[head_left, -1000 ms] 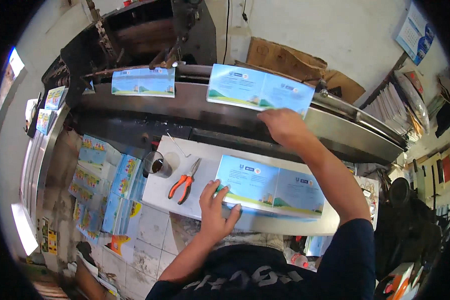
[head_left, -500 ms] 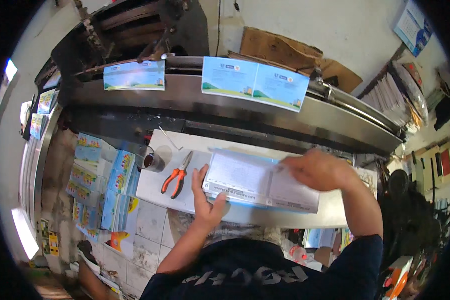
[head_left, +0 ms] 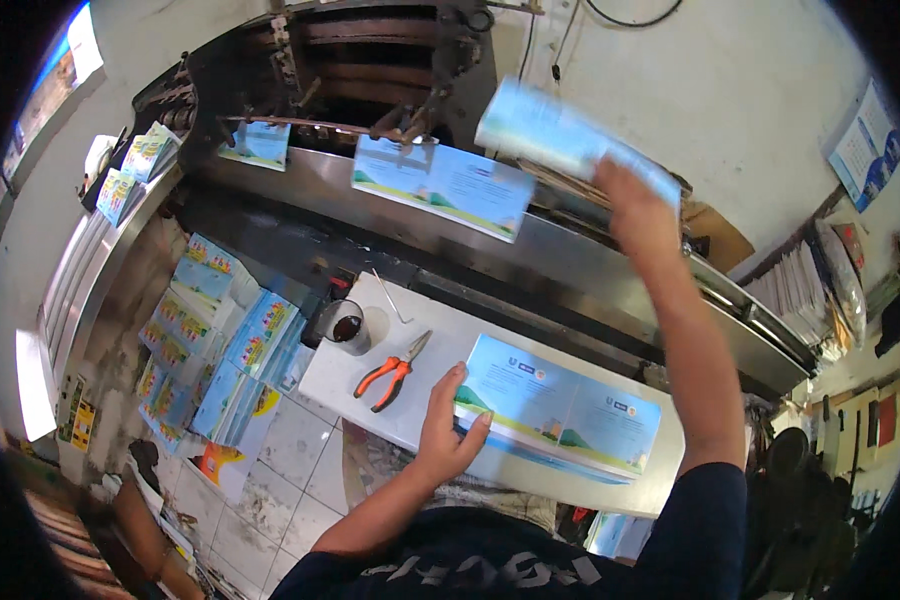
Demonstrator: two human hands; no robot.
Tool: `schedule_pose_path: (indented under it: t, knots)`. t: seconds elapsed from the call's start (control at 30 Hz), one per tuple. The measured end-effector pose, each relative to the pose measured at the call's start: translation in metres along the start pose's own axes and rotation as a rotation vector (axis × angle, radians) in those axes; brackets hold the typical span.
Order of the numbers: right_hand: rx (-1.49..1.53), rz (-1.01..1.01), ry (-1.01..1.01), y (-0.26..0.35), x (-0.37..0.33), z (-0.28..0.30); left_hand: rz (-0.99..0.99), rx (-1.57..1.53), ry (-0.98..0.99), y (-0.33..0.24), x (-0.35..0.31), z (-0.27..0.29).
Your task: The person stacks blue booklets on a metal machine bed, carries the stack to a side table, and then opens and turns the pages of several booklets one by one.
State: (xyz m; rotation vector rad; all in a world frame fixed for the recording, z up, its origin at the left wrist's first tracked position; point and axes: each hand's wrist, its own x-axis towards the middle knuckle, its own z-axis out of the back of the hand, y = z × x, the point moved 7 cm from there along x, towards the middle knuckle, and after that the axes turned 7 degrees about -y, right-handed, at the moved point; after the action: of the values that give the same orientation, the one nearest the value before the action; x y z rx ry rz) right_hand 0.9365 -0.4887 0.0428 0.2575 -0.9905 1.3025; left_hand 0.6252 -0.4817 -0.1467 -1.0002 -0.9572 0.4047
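Note:
A stack of blue printed booklet sheets [head_left: 560,405], with green hills along the lower edge, lies on the white work table. My left hand [head_left: 448,430] is closed at the left edge of this stack, fingers along the side and thumb at the near corner. Raised beyond the table, my right hand [head_left: 635,205] grips another blue printed sheet [head_left: 560,135] by its right part. That sheet is blurred by motion and hangs above the metal beam. To the left of the stack lie pliers [head_left: 390,377] with orange-and-black handles, touched by neither hand.
A glass of dark drink [head_left: 346,328] and a thin bent metal rod [head_left: 390,298] are on the table's left end. More blue sheets [head_left: 445,185] rest along the metal beam [head_left: 610,240] of a large machine. Stacked colourful booklets [head_left: 265,335] sit at lower left.
My right hand has moved from the stack up and away, carrying a blue sheet. White gridded pages faced up before; a blue printed side shows now. The view has shifted.

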Motion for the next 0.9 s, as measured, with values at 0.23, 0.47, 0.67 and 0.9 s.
schedule_pose_path:
  t: [0.23,0.47,0.67,0.9]
  knots:
    - [0.213,-0.009,0.374,0.067,-0.087,-0.002,-0.010,0.013,0.008,-0.004,0.002,0.003]
    - [0.518,-0.042,1.045,0.148,-0.173,0.108,0.130,-0.140,-0.022,0.016,-0.008,0.000]
    - [0.829,-0.128,1.092,0.121,-0.181,0.110,0.093,-0.362,-0.064,0.015,-0.009,-0.003]
    - [0.639,-0.299,1.038,0.035,-0.119,0.058,0.100,-0.095,-0.011,0.013,0.001,-0.007]
